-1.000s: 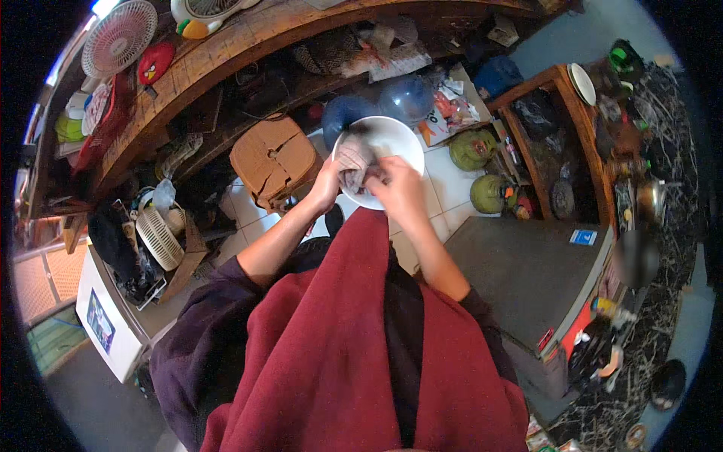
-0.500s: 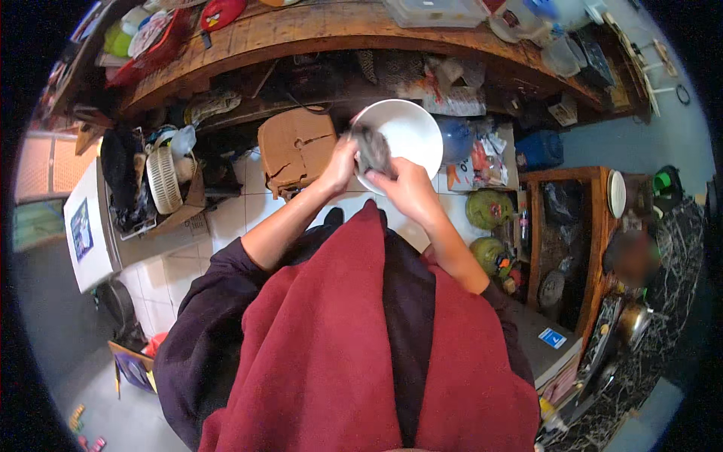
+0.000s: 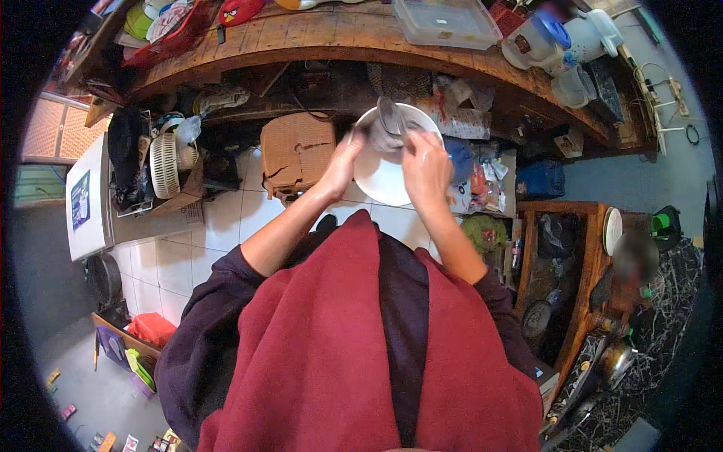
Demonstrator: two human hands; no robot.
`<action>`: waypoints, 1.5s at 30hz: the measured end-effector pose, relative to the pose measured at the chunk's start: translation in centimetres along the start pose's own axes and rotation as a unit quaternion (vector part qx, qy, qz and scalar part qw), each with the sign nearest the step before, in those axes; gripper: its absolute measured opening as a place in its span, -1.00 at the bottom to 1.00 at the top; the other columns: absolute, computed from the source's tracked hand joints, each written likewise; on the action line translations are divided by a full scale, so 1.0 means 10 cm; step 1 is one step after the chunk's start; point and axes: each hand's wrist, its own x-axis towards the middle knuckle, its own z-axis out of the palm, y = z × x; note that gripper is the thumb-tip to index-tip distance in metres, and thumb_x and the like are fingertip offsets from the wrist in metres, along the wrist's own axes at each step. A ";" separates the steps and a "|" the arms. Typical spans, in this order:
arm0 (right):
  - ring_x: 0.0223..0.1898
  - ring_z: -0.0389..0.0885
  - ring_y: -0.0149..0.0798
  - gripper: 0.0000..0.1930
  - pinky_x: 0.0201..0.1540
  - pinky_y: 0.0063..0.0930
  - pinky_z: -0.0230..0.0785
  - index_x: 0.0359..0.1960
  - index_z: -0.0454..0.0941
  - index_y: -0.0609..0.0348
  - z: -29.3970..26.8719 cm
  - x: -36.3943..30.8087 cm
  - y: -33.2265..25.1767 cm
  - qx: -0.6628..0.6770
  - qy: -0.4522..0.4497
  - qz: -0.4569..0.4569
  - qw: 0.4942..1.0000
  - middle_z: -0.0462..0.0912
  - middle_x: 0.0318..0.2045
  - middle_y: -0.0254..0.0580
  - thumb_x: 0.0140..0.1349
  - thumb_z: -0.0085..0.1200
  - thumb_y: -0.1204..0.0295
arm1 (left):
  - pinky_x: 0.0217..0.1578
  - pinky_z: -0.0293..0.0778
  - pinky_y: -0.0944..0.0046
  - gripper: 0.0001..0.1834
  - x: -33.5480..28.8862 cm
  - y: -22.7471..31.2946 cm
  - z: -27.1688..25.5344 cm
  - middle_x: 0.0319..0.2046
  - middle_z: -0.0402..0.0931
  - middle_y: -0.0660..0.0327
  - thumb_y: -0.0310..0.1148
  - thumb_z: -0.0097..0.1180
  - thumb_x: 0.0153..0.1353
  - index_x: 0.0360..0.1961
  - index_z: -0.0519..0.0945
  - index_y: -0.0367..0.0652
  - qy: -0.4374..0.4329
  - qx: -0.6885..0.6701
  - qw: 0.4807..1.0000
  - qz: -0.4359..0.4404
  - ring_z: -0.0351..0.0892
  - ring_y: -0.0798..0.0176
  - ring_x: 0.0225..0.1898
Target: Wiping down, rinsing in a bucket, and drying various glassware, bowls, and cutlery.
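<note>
A limp, dark grey cloth-like piece (image 3: 390,119), smeared by motion, hangs over a round white basin (image 3: 382,184). My right hand (image 3: 427,162) is closed on its right end, above the basin's right side. At the basin's left rim, my left hand (image 3: 341,167) is held up with its fingers stretched out, their tips blurred. A small gap seems to lie between those fingers and the grey piece. Some paler grey shows inside the basin below it, too blurred to make out.
A brown cardboard box (image 3: 299,154) stands left of the basin. Beyond runs a wooden counter (image 3: 316,56) with a clear plastic container (image 3: 448,22) on it. Further left is a white fan (image 3: 166,166); to the right, a wooden cabinet (image 3: 595,260) and a blue container (image 3: 541,179).
The grey piece has gone up and right with my right hand, which has turned and risen. My left hand has come apart from it. The view has shifted slightly.
</note>
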 end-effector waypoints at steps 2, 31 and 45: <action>-0.41 0.48 0.04 -0.85 -0.36 -0.25 0.33 -0.46 0.49 0.17 0.06 0.03 -0.08 0.109 -0.028 -0.032 0.993 0.50 -0.48 -0.03 -0.13 -0.04 0.46 | 0.01 0.12 0.32 -0.45 0.03 0.00 0.09 -0.03 0.24 0.11 0.00 -0.39 0.21 0.06 0.19 -0.20 -0.016 0.072 0.992 0.101 0.22 0.30 -0.02; -0.09 0.38 -0.24 -0.36 0.01 -0.36 0.22 0.04 0.14 0.27 -0.40 0.00 0.47 0.734 -0.152 0.098 0.655 0.37 -0.08 -0.16 -0.14 0.16 0.50 | -0.01 0.27 0.16 -0.33 0.29 -0.10 0.35 -0.04 0.32 0.13 0.16 -0.24 0.07 0.01 0.27 -0.19 -0.056 -0.331 0.940 -0.065 0.33 0.18 -0.03; -0.31 0.52 -0.17 -0.59 -0.23 -0.43 0.37 -0.24 0.49 0.16 -0.20 0.46 0.27 0.152 0.043 -0.285 0.945 0.52 -0.28 -0.22 -0.28 0.13 0.48 | -0.46 0.35 0.36 -0.74 0.31 -0.25 0.31 -0.54 0.46 0.21 -0.27 -0.12 0.11 -0.41 0.51 -0.25 0.175 0.132 0.966 0.135 0.41 0.38 -0.46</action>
